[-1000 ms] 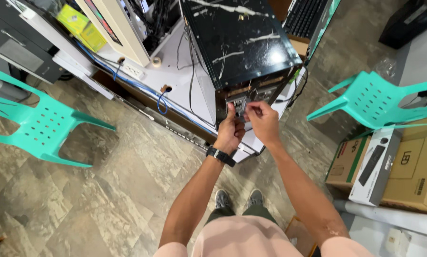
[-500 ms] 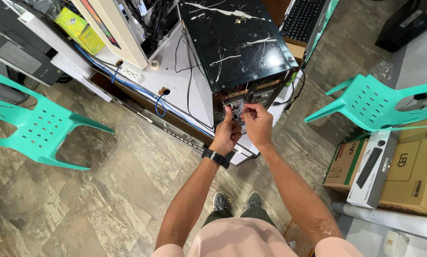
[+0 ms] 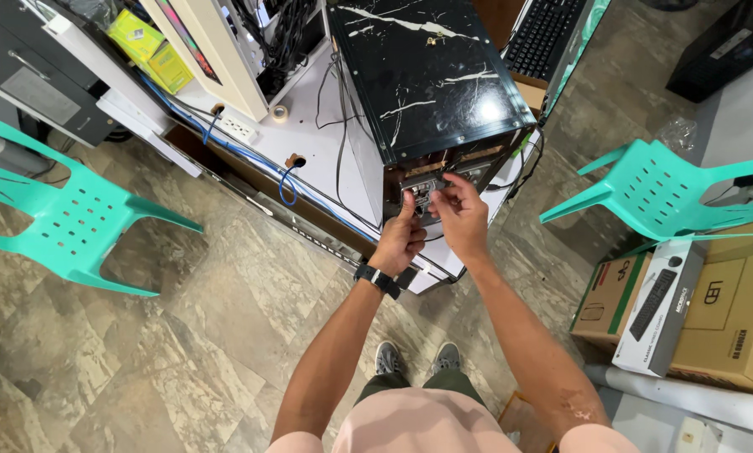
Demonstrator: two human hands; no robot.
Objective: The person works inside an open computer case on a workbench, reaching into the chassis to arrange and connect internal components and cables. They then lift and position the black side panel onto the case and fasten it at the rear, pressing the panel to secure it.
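Note:
A black computer case (image 3: pixel 427 75) with white marble streaks stands on a white desk (image 3: pixel 309 143). Both my hands are at the near face of the case, just under its top edge. My left hand (image 3: pixel 400 242), with a black watch (image 3: pixel 376 278) on its wrist, has its thumb raised against a small grey part (image 3: pixel 423 191) there. My right hand (image 3: pixel 462 220) pinches the same part from the right with its fingertips. I cannot make out how the part sits in the case. My shoes (image 3: pixel 414 359) are on the floor below.
Teal plastic chairs stand at the left (image 3: pixel 66 218) and right (image 3: pixel 670 193). Cardboard boxes (image 3: pixel 729 310) and a keyboard box (image 3: pixel 657 302) lie at the right. On the desk are a power strip (image 3: pixel 236 127), cables, a tape roll (image 3: pixel 280 113) and a black keyboard (image 3: pixel 548 33).
Both hands stay at the case's near face. The fingers have shifted a little on the small part and the view has drifted slightly.

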